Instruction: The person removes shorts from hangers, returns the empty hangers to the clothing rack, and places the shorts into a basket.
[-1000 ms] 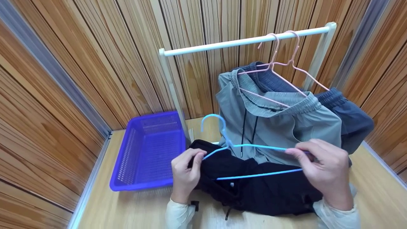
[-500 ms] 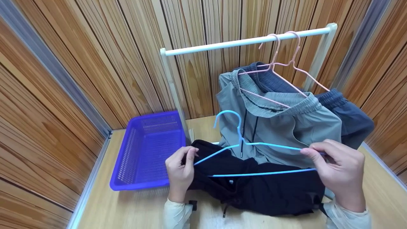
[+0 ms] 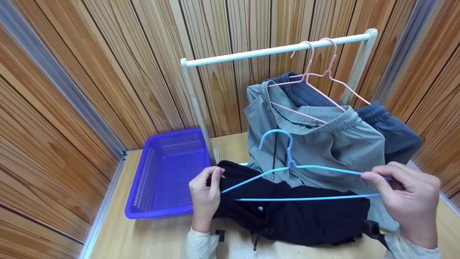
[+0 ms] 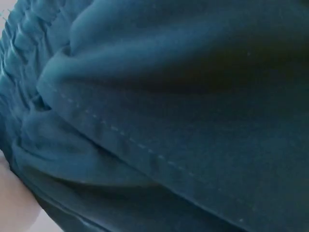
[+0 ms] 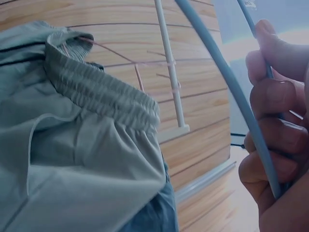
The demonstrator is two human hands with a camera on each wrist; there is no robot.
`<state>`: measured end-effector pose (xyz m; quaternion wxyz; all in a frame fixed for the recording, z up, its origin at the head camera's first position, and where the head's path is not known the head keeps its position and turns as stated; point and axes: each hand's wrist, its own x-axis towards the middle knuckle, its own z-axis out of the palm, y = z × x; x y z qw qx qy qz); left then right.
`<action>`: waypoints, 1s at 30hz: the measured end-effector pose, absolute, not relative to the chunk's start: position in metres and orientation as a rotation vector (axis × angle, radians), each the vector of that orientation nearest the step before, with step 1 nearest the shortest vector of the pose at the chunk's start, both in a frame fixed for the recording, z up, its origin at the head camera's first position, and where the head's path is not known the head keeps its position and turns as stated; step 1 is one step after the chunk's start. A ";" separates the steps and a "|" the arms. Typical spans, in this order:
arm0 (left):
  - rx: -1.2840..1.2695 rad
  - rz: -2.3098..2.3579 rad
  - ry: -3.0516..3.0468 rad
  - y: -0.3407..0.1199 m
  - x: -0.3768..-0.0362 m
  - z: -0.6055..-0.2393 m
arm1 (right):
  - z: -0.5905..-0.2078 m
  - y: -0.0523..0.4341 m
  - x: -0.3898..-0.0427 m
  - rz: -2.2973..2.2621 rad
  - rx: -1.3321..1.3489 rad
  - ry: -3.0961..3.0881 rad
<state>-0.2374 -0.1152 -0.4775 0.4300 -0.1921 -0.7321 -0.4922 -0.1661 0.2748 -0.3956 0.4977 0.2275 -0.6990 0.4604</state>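
A pair of black trousers [image 3: 316, 219] lies across the near part of the table. My left hand [image 3: 205, 194] pinches their waistband at its left end. The left wrist view is filled by gathered cloth [image 4: 169, 135], with a sliver of the hand [image 4: 17, 203] at its lower left. My right hand [image 3: 409, 194] grips the right end of a blue clothes hanger [image 3: 290, 163], hook up. The hanger's left end reaches into the waist opening beside my left fingers, where the cloth hides its tip. In the right wrist view, curled fingers [image 5: 280, 121] wrap round the hanger [image 5: 241, 102].
Behind stands a white clothes rack [image 3: 244, 55]. Grey trousers [image 3: 359, 140] and dark blue ones [image 3: 399, 131] hang there on pink hangers [image 3: 325, 96], toward the right. A purple basket [image 3: 161, 212] sits left of the rack. Wood-panelled walls close in the back and sides.
My right hand has moved to the right, drawing the hanger and its hook along. The left hand has shifted a little to the left with the waistband.
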 end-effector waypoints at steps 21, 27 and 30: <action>-0.327 -1.125 -1.939 -0.118 -0.237 -0.494 | -0.402 0.292 -0.161 1.131 0.337 -1.751; -0.403 -1.005 -2.051 -0.097 -0.238 -0.500 | -0.398 0.287 -0.165 1.139 0.173 -1.684; -0.420 -0.939 -2.127 -0.086 -0.238 -0.509 | -0.397 0.285 -0.167 1.133 0.135 -1.674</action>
